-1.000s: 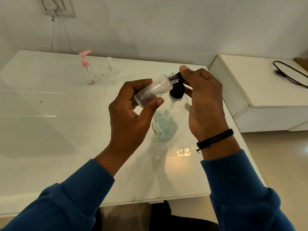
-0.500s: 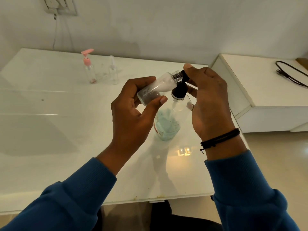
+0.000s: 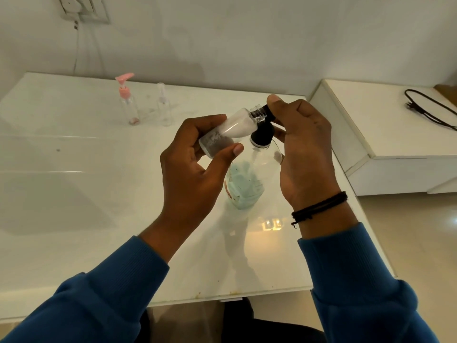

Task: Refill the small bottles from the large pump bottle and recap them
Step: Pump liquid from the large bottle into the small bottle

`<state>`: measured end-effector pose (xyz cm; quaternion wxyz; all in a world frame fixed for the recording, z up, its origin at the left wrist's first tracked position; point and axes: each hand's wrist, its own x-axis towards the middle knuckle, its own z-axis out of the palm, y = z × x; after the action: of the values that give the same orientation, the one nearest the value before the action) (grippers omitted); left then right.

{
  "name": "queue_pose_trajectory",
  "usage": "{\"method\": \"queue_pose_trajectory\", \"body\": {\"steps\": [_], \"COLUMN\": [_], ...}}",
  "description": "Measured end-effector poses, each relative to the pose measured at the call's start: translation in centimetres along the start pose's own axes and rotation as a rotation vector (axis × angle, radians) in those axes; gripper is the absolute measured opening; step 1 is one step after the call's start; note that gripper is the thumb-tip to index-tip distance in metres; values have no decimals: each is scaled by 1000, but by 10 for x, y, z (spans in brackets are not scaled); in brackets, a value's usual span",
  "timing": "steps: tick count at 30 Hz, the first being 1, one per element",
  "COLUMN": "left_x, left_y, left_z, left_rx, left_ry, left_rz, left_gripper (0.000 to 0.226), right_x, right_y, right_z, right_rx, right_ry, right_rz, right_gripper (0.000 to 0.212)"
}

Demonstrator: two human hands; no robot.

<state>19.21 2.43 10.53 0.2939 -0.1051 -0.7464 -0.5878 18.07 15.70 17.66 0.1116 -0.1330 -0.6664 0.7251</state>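
Two hands work above the white table [image 3: 74, 219] in the head view. Left hand [image 3: 190, 169] grips a tilted small bottle [image 3: 230, 131], fingers and thumb curled round its base, threaded neck against the black pump head [image 3: 263, 131] of the large pump bottle [image 3: 247, 184]. Right hand [image 3: 306, 149] curls over the pump; its fingertips and the nozzle are hidden. Pink-pump bottle [image 3: 127, 102] and clear bottle [image 3: 164, 106] stand behind, contents unclear.
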Motion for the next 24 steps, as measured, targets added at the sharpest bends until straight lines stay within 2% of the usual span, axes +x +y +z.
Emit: {"method": "queue_pose_trajectory", "body": {"steps": [4, 10, 16, 24], "left_x": [-2, -1, -3, 0], "left_y": [-1, -1, -3, -2], "left_z": [0, 0, 0, -1], "left_rx": [-29, -5, -13, -4], "left_ry": [-11, 4, -4, -3], "left_rz": [-22, -4, -14, -11], "left_gripper": [42, 42, 42, 42], "right_x": [-2, -2, -4, -2], "right_y": [3, -3, 7, 2], "right_z": [2, 2, 4, 4], "right_rx": [-14, 19, -5, 18], "right_ry": [14, 20, 24, 24], "right_rz": [-3, 3, -11, -40], "right_gripper": [34, 23, 35, 32]}}
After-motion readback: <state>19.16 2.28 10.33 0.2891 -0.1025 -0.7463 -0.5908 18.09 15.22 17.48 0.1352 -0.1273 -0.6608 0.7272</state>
